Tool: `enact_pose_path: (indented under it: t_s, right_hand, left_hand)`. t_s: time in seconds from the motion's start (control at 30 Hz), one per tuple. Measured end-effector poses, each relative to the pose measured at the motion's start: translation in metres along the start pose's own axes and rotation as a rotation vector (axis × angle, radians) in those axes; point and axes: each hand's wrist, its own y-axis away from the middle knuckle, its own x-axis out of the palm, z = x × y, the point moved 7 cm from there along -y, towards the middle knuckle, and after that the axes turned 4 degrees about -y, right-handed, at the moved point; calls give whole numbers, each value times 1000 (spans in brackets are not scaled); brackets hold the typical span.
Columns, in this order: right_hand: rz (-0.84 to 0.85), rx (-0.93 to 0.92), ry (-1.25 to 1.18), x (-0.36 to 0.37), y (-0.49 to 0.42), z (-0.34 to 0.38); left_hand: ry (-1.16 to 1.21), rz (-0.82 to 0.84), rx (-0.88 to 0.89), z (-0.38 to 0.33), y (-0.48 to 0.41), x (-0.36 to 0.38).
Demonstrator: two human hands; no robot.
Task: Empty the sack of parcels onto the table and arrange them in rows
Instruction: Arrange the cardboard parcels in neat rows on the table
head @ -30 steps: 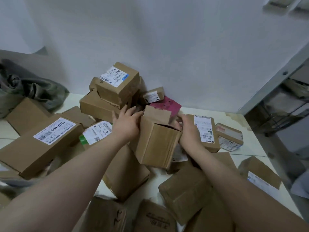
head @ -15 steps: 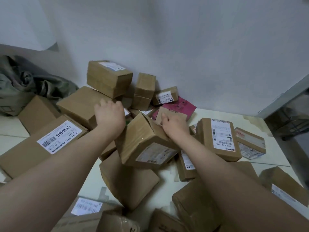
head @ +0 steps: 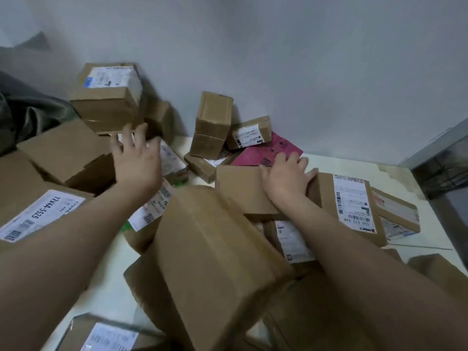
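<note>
Grip: left hand (head: 138,158) is open, fingers spread, touching nothing I can see, hovering before the label-top box (head: 109,95); right hand (head: 286,177) is clamped on a plain carton (head: 240,191), fingertips hooked over its far edge, thumb out right. Read: right hauls that carton out of the heap, left lines up the next pick. Sweep from left: grey-green sack (head: 33,112) lies slumped by the wall, looks emptied, so dump step likely done. Next, long carton (head: 38,216) with the 12V4A-5525 label lies tilted across other boxes, square to nothing. Label-top box sits on another carton, stacked by the tumble, not by intent, I'd guess. Under the left forearm a QR-label box (head: 149,214) is half buried. Centre foreground, big plain carton (head: 215,249) leans on its neighbours at a slant, over the near table (head: 101,287). Behind it an upright carton (head: 212,122) stands by the wall (one tall box or two stacked, can't tell), small labelled box (head: 250,133) just beside it, overlapping a pink mailer (head: 268,150). Right of the right hand, 500 E72 048 box (head: 352,206) butts against the held carton; a flat box (head: 395,214) lies just beside that, near the table edge. Everything in view is on the table but heaped, no rows yet. Risk: dragging the held carton could tip the slanted one.
</note>
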Motion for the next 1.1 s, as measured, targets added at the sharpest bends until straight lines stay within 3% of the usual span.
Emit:
enact_pose_path:
  t_s: [0.1,0.17,0.27,0.33,0.43,0.53,0.73,0.8,0.87,0.9,0.97,1.03,1.1]
  right_hand:
    - [-49,-310,-17,0,-13,43]
    - [185,-487,-43,22,-17,73]
    - [592,-426,-26,57,-21,76]
    - [667,-335,-42,67,-27,69]
    - [620,-233,31,70,-34,48]
    - [489,-143,97,69,-39,1]
    - [15,-304,-108,26,-7,-29]
    - [91,-523,-112,22,28,-10]
    - [351,-762,31,40,73,4]
    - [447,-785,165,51,89,0]
    - [445,-570,344,55,90,-25]
    - [404,-242,286,39,86,-51]
    - [386,-123,158,20,92,-60]
  left_hand:
    - [250,-182,232,-58,-10,-9]
    - [274,-136,411,-100,-15,-8]
    - [107,-15,501,-128,-24,8]
    - [-35,-52,480,-120,-29,16]
    - [-139,-36,406,-99,-28,35]
    - [-45,69,243,-75,-24,52]
    - [233,278,-45,-55,-6,53]
    - [268,295,-67,-56,5,49]
    - [293,331,-62,-58,21,44]
    - [297,345,-50,-58,29,40]
    - [307,393,-13,-58,44,32]
    - [343,414,-28,-44,56,29]
    - [376,432,-41,-26,68,24]
